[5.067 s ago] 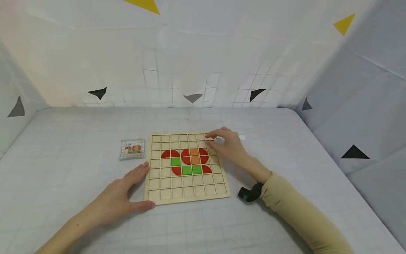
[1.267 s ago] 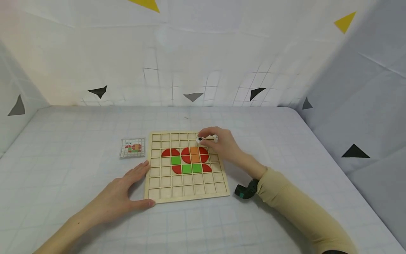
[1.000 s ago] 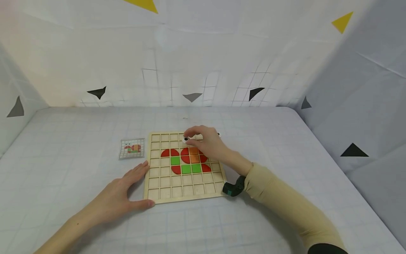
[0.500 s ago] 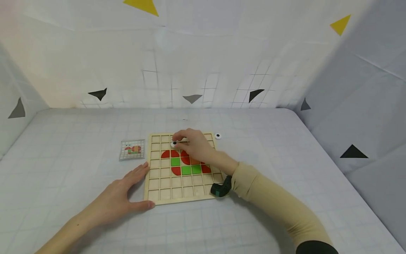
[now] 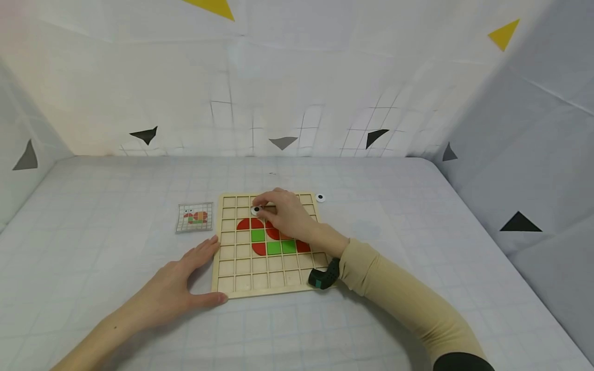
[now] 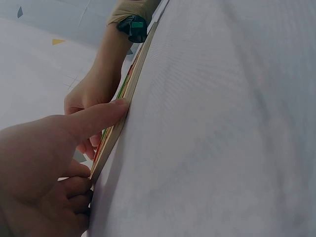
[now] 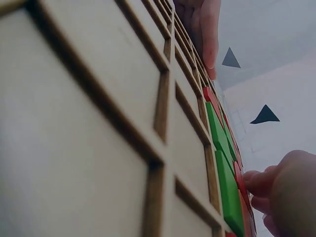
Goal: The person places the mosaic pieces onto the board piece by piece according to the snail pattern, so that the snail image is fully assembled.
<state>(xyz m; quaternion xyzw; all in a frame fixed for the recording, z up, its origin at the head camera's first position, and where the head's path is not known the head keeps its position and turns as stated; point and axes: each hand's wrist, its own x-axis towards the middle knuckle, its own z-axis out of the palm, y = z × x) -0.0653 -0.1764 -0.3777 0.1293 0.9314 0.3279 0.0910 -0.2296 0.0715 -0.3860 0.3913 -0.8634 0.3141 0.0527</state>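
Observation:
My right hand (image 5: 292, 214) pinches a small white disc with a black dot, an eye piece (image 5: 256, 211), between thumb and fingertips. The disc is at a square of the wooden grid board (image 5: 227, 285), just behind a red half circle (image 5: 249, 224). My left hand (image 5: 171, 288) rests against the board's left side, its thumb at the front left corner, its fingers extended along the edge. Red quarter pieces, green squares (image 5: 274, 248) and orange squares sit in the board; my right hand covers the orange ones. In the right wrist view, green pieces (image 7: 229, 192) stand in their squares.
A second eye piece (image 5: 320, 198) lies on the table by the board's back right corner. Left of the board lies a small picture card (image 5: 195, 217) with a coloured figure on a grid. A dark wrist device (image 5: 325, 275) overhangs the board's front right corner.
My right hand has moved left across the board with the eye piece, from the back right, and has stayed nearly still for the last half second. My left hand has not moved.

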